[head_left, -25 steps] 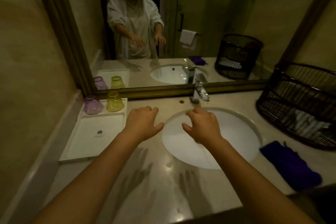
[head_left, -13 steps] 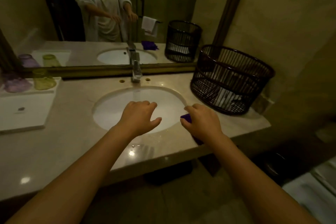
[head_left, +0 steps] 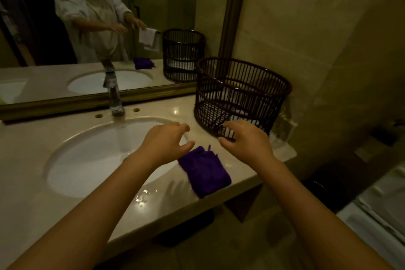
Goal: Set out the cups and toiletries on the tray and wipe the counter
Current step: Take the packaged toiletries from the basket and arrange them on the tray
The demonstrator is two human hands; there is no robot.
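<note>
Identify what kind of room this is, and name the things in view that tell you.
Most likely a hotel bathroom: an oval sink under a faucet in a stone counter, with a wide framed mirror behind it.

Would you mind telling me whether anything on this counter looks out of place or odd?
The purple cloth lies crumpled beside the sink, near the counter's front edge. Two open holes flank the faucet, as if fittings are missing.

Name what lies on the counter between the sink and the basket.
In the head view, a folded purple cloth lies on the counter between the sink and the basket, near the front edge. Both hands hover above it, open.
</note>
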